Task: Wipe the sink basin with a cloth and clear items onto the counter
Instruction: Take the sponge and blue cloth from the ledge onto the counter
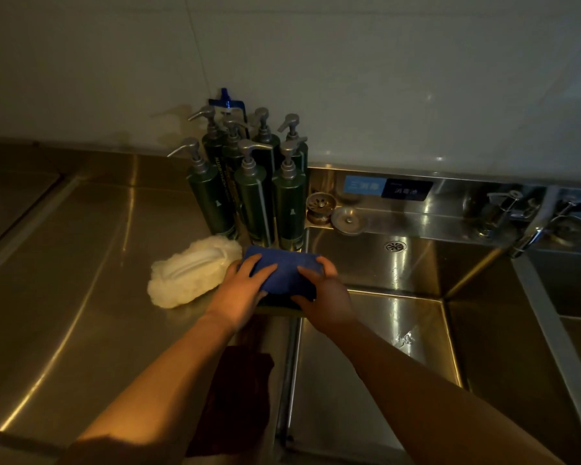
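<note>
A folded blue cloth [287, 268] lies on the steel counter [81, 263] at the left rim of the sink basin [399, 317]. My left hand [240, 293] presses on its left side and my right hand [326, 293] grips its right side. A dark object sits under the cloth, mostly hidden. A white fluffy scrubber with a handle [188, 273] rests on the counter just left of my left hand. A dark red cloth [239, 397] lies on the counter near the front, partly under my left forearm.
Several dark green pump bottles [249, 189] stand clustered at the back by the wall. A metal drain strainer [320, 206] and a round stopper [348, 220] sit on the sink's back ledge. A faucet [534, 229] reaches over the divider to a second basin at the right.
</note>
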